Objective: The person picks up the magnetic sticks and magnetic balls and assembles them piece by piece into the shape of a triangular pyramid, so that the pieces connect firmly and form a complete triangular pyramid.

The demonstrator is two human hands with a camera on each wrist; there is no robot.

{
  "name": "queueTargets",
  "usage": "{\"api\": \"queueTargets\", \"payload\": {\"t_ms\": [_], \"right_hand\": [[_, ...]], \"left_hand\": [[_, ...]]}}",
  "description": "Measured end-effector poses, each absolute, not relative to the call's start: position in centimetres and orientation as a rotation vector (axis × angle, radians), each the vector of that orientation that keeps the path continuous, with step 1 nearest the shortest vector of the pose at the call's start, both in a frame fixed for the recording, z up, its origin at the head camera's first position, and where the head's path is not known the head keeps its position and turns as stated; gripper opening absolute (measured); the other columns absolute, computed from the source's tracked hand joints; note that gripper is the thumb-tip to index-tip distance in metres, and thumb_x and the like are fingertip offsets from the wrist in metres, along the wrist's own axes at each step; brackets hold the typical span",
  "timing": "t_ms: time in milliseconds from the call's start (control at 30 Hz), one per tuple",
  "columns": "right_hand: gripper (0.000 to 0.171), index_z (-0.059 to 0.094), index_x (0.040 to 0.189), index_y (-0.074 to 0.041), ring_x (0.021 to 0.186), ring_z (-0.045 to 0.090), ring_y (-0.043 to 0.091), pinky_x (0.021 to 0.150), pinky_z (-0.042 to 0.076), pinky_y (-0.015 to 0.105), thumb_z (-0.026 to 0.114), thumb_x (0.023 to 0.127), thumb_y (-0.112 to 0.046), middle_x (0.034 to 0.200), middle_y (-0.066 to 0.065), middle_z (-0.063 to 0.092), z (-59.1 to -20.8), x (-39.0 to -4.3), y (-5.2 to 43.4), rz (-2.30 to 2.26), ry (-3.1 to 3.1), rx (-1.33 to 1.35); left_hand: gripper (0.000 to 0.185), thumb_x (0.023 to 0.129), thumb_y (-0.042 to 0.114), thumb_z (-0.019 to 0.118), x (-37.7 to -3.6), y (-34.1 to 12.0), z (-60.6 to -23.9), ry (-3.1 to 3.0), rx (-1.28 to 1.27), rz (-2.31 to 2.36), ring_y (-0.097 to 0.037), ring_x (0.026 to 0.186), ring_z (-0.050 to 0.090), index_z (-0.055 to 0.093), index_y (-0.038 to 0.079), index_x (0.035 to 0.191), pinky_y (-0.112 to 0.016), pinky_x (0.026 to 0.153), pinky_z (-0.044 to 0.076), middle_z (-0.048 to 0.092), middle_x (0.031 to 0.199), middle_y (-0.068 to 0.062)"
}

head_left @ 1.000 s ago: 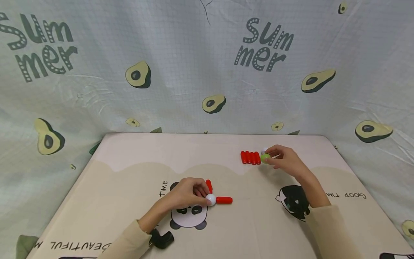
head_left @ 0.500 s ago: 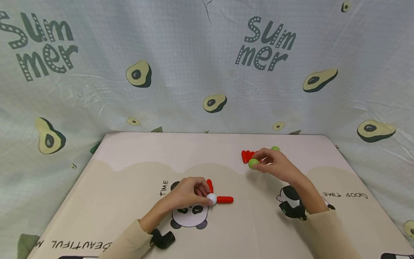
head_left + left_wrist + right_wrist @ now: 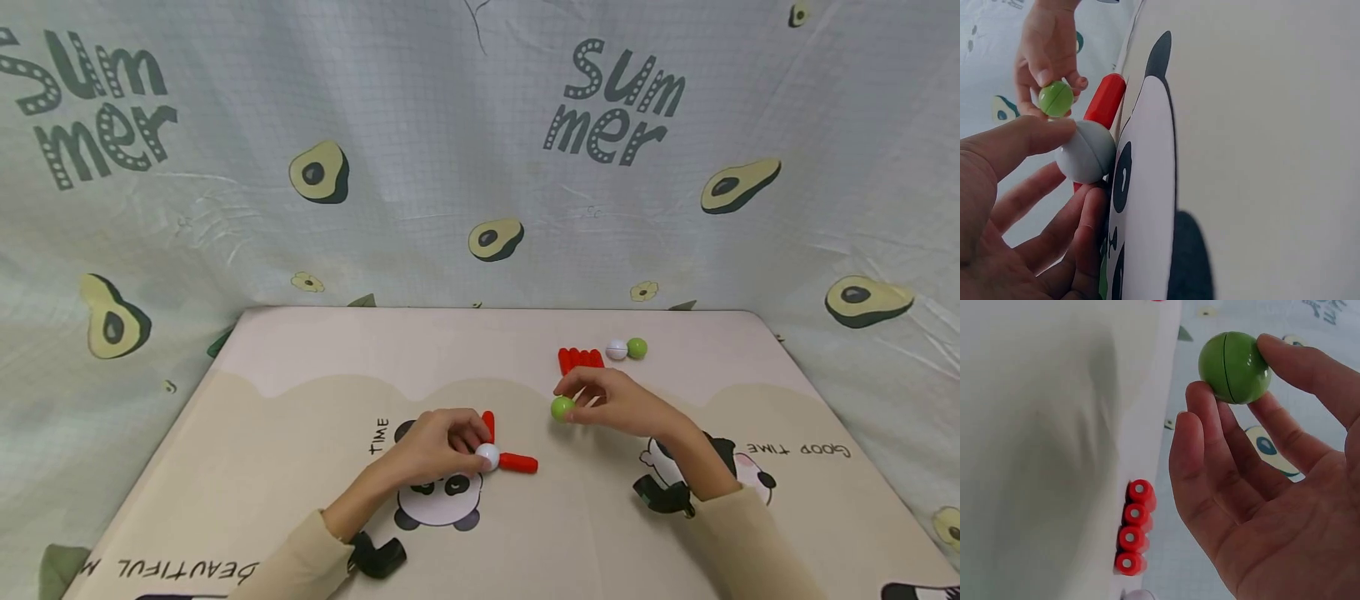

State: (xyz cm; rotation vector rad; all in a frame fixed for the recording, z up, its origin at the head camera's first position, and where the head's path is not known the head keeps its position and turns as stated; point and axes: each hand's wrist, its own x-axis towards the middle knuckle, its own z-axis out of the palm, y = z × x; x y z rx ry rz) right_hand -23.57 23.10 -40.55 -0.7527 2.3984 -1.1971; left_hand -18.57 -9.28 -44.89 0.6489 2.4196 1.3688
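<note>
My left hand (image 3: 438,446) pinches a white ball (image 3: 487,456) low over the printed panda, thumb on top in the left wrist view. Two red rods meet at that ball: one red rod (image 3: 519,463) points right, the other red rod (image 3: 488,426) points away. Between thumb and fingertips, my right hand (image 3: 618,402) holds a green ball (image 3: 1235,367) with a seam around it. That green ball is raised above the table, to the upper right of the white one. The right wrist view shows small pale discs on the ends of several red rods (image 3: 1132,537) below this hand.
At the table's back stands a row of red rods (image 3: 580,360). Beside it lie a second white ball (image 3: 617,350) and another green ball (image 3: 637,348). A patterned curtain (image 3: 405,150) hangs behind the table. Black wrist devices (image 3: 377,556) sit at both sleeves.
My right hand has carried the green ball from the back group leftward and nearer to me, uncovering the white and green balls there. The left hand stays in place; its red rods have turned slightly.
</note>
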Motion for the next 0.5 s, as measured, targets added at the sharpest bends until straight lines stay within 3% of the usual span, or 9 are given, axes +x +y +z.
{"api": "queueTargets", "payload": {"t_ms": [500], "right_hand": [[0.03,0.067,0.121,-0.008,0.097,0.068,0.022,0.089,0.056,0.028,0.074,0.094,-0.018,0.114,0.012,0.068,-41.55,-23.46,22.11,-1.186,2.329,-0.805]], "left_hand": [[0.019,0.086,0.022,0.083,-18.8,-9.47,-44.98,2.469,0.644,1.377,-0.01,0.076,0.065,0.078,0.018,0.104,-0.022,0.069,0.051,0.074,0.092,0.002]]}}
